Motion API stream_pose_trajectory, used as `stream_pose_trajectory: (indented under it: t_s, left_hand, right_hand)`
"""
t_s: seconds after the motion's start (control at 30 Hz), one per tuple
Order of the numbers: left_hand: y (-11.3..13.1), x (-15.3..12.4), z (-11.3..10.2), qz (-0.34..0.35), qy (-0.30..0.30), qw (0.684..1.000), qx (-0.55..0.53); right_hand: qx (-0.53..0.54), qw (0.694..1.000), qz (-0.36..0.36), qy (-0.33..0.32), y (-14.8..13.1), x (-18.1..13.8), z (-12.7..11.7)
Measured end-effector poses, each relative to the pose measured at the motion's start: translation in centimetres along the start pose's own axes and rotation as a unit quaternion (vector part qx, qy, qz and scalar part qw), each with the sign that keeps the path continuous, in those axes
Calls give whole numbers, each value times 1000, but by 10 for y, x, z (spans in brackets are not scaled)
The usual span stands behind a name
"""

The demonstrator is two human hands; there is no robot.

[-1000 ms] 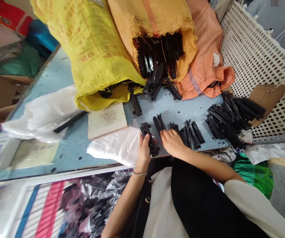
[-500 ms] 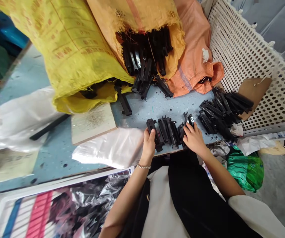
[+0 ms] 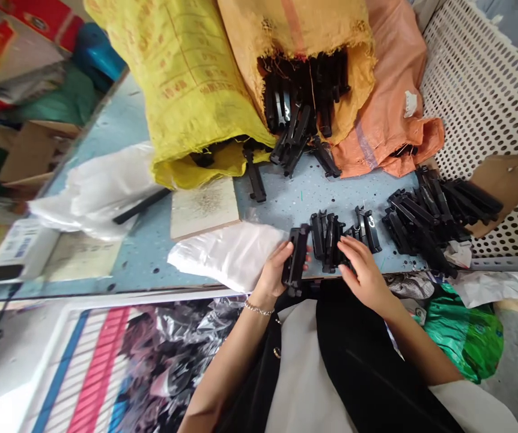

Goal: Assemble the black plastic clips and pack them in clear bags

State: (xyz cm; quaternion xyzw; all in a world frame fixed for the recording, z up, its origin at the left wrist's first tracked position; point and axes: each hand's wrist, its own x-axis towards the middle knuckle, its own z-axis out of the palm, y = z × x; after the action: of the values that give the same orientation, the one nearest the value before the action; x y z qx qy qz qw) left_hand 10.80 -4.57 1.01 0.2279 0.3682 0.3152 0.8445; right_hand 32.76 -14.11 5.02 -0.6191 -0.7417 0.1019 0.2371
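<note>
My left hand (image 3: 276, 267) is closed around a long black plastic part (image 3: 295, 258), held tilted near the front edge of the table. My right hand (image 3: 362, 270) hovers just right of it, its fingers apart and nothing visible in them. Beyond my right fingertips lies a small group of similar black parts (image 3: 329, 240) on the speckled blue table (image 3: 281, 201). Several more black parts (image 3: 367, 228), one with a light mark, lie behind my right hand. A bigger heap of black parts (image 3: 425, 216) is farther right.
A yellow sack (image 3: 196, 78), an orange-yellow sack (image 3: 245, 36) and an orange sack (image 3: 394, 90) lie at the back, black parts at their mouths. A white perforated basket (image 3: 488, 78) stands right. A white plastic bag (image 3: 227, 252) and a board (image 3: 205, 207) are left.
My left hand has lifted the black part off the table and tilted it. My right hand has let go of the parts at right and come back toward me. The view has shifted left.
</note>
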Motion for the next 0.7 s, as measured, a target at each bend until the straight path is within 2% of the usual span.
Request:
stream_pose_trajectory:
  t_s: [0.1, 0.17, 0.23, 0.33, 0.4, 0.43, 0.47, 0.5, 0.53, 0.57, 0.63, 0.67, 0.7]
  left_hand:
    - [8, -25, 3, -88, -111, 988, 55]
    - [12, -39, -1, -139, -146, 976, 84]
    - [15, -50, -8, -173, -158, 968, 93]
    - [18, -57, -21, -199, -169, 961, 96]
    - [18, -57, -31, -140, -126, 974, 124]
    - [17, -55, -36, -72, -65, 982, 164]
    - [16, -52, -42, 16, 16, 974, 225]
    - [14, -48, -47, 108, 100, 940, 307]
    - [12, -43, -51, 187, 168, 880, 403]
    - [11, -38, -56, 238, 207, 803, 505]
    - [9, -28, -62, 261, 205, 650, 684]
    - [9, -23, -65, 246, 188, 592, 744]
    - [11, -19, -67, 228, 175, 554, 781]
  right_hand:
    - [22, 983, -163, -79, -20, 27, -8]
    - [23, 961, -229, -151, -27, 37, -5]
    - [19, 951, -244, -190, -29, 39, 1]
    - [31, 953, -219, -209, -23, 36, 9]
    - [72, 958, -171, -219, -15, 34, 10]
    - [101, 962, -129, -220, -11, 34, 10]
    - [134, 965, -73, -215, -6, 34, 10]
    - [177, 963, -8, -203, -2, 34, 11]
    - [231, 952, 60, -189, 2, 34, 12]
    - [299, 930, 122, -174, 4, 34, 14]
    - [449, 856, 212, -145, 3, 32, 19]
    - [515, 813, 238, -135, 1, 31, 22]
    - [566, 773, 256, -128, -3, 30, 25]
